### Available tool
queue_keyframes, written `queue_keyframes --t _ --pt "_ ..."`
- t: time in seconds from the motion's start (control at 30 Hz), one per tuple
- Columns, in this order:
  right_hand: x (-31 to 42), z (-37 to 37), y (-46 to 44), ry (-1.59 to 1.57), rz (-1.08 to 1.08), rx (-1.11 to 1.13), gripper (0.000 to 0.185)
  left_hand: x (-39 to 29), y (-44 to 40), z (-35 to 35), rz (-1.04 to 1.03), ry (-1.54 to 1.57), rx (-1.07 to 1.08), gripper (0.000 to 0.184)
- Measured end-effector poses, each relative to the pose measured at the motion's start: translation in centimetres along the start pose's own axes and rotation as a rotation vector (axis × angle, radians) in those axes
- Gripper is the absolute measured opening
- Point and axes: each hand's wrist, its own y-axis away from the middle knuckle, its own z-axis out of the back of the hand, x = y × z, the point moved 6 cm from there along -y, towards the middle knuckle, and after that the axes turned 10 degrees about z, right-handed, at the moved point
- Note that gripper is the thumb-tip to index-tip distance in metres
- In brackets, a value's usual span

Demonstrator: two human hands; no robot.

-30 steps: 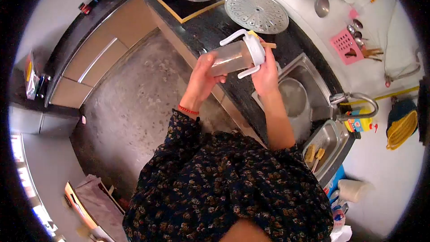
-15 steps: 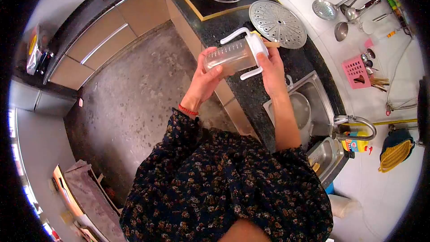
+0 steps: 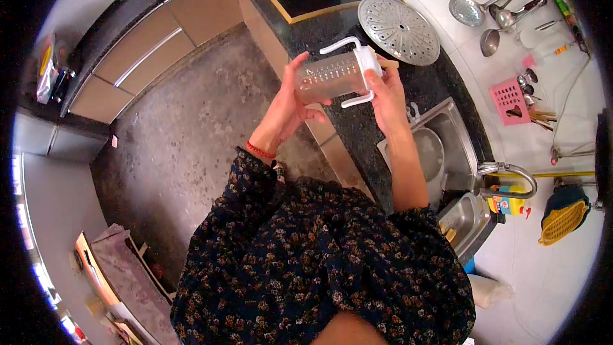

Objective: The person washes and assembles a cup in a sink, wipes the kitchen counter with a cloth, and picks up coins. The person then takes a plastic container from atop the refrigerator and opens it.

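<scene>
A clear bottle (image 3: 329, 78) with printed marks lies sideways in the air above the counter edge. Its white collar (image 3: 367, 67) has two curved handles, one on each side. My left hand (image 3: 290, 99) cups the bottle's base end, thumb and fingers around it, a red bracelet at the wrist. My right hand (image 3: 386, 92) grips the white collar. A flat tan piece (image 3: 388, 64) sticks out past the collar by my right fingers; what it belongs to is hidden.
A perforated metal disc (image 3: 400, 30) lies on the dark counter (image 3: 319, 38) beside the stove. At right are a sink (image 3: 454, 134) with a faucet (image 3: 520, 179) and a yellow bottle (image 3: 507, 201). Ladles (image 3: 467, 11) and a pink holder (image 3: 509, 102) hang on the wall.
The view has shifted, showing more of the stove and wall utensils. The bottle has turned so its printed marks show, and my left hand's fingers have loosened and shifted around its base.
</scene>
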Motion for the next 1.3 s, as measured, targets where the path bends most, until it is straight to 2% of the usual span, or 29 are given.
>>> queue_keyframes --t 0.1,0.2,0.3,0.37,0.4,0.43,0.5,0.6,0.73,0.8,0.9,1.0,1.1,1.2,1.27,1.3 --pt "0.0 -0.7 0.3 -0.013 0.064 -0.020 0.050 0.7 -0.6 1.6 -0.096 -0.010 -0.104 0.072" --pt "-1.1 0.0 0.4 -0.114 -0.137 -0.056 0.043 0.1 0.3 0.7 -0.453 -0.579 -0.134 0.075" --pt "-2.0 -0.1 0.3 -0.433 -0.220 0.009 0.044 -1.4 2.5 -3.1 -0.819 -1.423 -0.230 0.080" --pt "-2.0 0.0 0.3 -0.431 -0.202 -0.034 0.044 -1.1 2.4 -2.6 -0.736 -1.316 -0.270 0.078" --pt "-2.1 0.0 0.3 -0.432 -0.195 -0.057 0.044 -0.9 2.1 -2.1 -0.629 -1.124 -0.245 0.076" --pt "-2.0 -0.1 0.3 -0.390 -0.166 -0.051 0.046 -0.6 1.8 -1.6 -0.537 -0.922 -0.234 0.074" --pt "-1.7 -0.4 0.4 -0.303 -0.110 -0.042 0.049 1.2 0.8 -0.5 -0.217 -0.236 -0.118 0.069" --pt "-1.5 -0.6 0.4 -0.166 -0.012 -0.030 0.052 1.8 0.3 0.8 0.049 -0.076 -0.122 0.068" --pt "-1.6 -0.3 0.2 -0.050 0.051 -0.006 0.052 1.8 0.5 1.2 0.144 -0.213 -0.139 0.065" --pt "-1.3 -0.4 0.4 -0.094 0.003 -0.024 0.049 2.0 0.5 1.4 0.170 -0.290 -0.160 0.061" --pt "-1.5 -0.1 0.3 -0.137 -0.053 -0.039 0.045 1.9 0.3 1.4 -0.027 -0.264 -0.209 0.060" --pt "-2.5 0.6 0.3 -0.187 -0.142 -0.075 0.041 0.7 0.7 0.6 -0.348 -0.737 -0.255 0.062" --pt "-3.6 1.3 0.4 -0.264 -0.204 -0.053 0.040 -0.7 2.2 -2.9 -0.865 -1.566 -0.399 0.070" --pt "-3.5 1.2 0.9 -0.326 -0.242 -0.068 0.041 -0.6 2.2 -2.3 -0.859 -1.254 -0.381 0.072" --pt "-3.3 1.0 0.9 -0.472 -0.244 -0.079 0.042 0.0 1.3 -1.3 -0.582 -0.683 -0.285 0.067" --pt "-2.9 1.0 0.7 -0.421 -0.185 -0.082 0.043 0.5 0.8 -0.9 -0.437 -0.401 -0.234 0.065"
